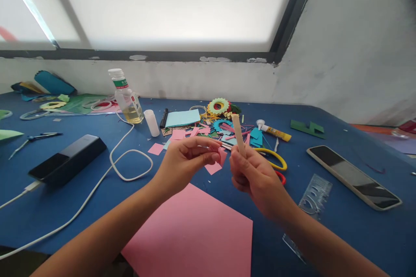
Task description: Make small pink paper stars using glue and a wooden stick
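My left hand [191, 153] pinches a small, crumpled-looking pink paper piece [222, 156] between thumb and fingertips. Close beside it, my right hand [253, 166] is wrapped round a pale beige flat stick [238, 136], which points upward. Its lower end is hidden in my fist. Behind the right hand, scissors show a yellow handle loop [276, 158] and a partly covered red one. A large sheet of pink paper [198, 233] lies on the table below both hands, partly under my left forearm.
Paper scraps [177, 135] and cut paper rings [218, 106] are heaped behind the hands. A bottle [128, 99], white tube [151, 123], power bank [68, 156] and white cable [97, 186] are left. A glue tube [276, 133], clear ruler [315, 194] and phone [354, 175] are right.
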The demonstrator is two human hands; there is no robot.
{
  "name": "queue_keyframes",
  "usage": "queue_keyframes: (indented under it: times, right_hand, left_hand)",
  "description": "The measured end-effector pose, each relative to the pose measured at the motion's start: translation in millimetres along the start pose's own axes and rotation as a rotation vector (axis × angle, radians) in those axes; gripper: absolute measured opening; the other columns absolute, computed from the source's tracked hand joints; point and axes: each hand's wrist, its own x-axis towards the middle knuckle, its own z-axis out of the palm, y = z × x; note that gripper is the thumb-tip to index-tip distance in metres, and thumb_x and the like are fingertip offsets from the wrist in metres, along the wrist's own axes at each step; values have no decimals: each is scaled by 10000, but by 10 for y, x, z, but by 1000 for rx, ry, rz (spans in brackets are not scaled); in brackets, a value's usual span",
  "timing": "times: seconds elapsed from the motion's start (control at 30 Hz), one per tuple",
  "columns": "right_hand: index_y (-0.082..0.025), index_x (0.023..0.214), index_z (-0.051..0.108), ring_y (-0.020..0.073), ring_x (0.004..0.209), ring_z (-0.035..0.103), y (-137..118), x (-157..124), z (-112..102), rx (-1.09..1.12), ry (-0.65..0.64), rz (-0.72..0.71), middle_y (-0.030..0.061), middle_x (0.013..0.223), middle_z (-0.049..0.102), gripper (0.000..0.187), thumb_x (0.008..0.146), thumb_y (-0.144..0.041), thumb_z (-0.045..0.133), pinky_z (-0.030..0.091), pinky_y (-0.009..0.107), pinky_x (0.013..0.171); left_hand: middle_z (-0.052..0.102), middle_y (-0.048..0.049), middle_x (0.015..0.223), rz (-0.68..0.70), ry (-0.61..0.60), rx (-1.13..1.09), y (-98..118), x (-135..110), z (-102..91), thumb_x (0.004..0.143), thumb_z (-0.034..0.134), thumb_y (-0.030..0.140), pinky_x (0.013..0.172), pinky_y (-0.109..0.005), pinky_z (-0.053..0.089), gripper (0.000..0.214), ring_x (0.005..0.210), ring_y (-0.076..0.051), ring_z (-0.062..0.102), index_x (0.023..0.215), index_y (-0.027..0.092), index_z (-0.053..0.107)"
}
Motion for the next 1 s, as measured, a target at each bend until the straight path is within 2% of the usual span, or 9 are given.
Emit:
queue_keyframes:
  times: [0.17, 0.37, 0.5, 0.67, 0.87, 1.0]
  right_hand:
    - [-222, 833, 506, 28, 384, 203, 45, -6, 8, -6, -15, 5, -115, 486, 313, 284, 731, -432, 668, 174, 171, 353]
    - [-220, 816, 517, 31, 387, 215, 88, 13, -8, -43, 45, -9, -109, 487, 310, 267, 751, -446, 642, 180, 176, 354]
    - [-218, 830, 533, 39, 387, 233, 75, 6, -33, -101, 118, -57, -108, 476, 296, 259, 771, -457, 613, 208, 180, 357]
    - [-196, 855, 618, 53, 410, 299, 37, 11, -54, -240, 170, -137, -74, 499, 387, 245, 792, -432, 593, 223, 202, 364]
    - [-196, 866, 667, 70, 408, 293, 30, -3, -56, -382, 171, -212, -71, 467, 354, 246, 813, -412, 562, 227, 215, 361]
    - [-206, 870, 676, 75, 438, 354, 32, -4, -61, -452, 143, -254, -52, 507, 439, 231, 806, -402, 572, 281, 210, 384]
  left_hand:
    - [705, 15, 740, -18, 31, 30, -36, -13, 24, 680, 722, 97, 667, -145, 563, 148, 705, -97, 680, 809, 165, 697]
    - [713, 5, 697, -19, 98, 101, -14, -13, 35, 687, 718, 125, 533, -123, 545, 90, 619, -91, 664, 769, 152, 691]
    - [720, -14, 786, 19, 64, 116, -7, -21, 41, 705, 699, 132, 544, -159, 572, 101, 667, -116, 676, 801, 163, 695]
    - [691, -37, 930, 40, 1, 141, -18, -31, 52, 708, 692, 125, 536, -170, 581, 115, 709, -122, 668, 812, 174, 702]
    - [644, -29, 837, 80, 30, 181, -30, -43, 78, 677, 718, 128, 532, -177, 574, 90, 668, -112, 636, 757, 158, 688]
    - [605, -12, 743, 139, 41, 186, -32, -45, 92, 669, 725, 120, 524, -175, 553, 68, 624, -95, 592, 696, 146, 668]
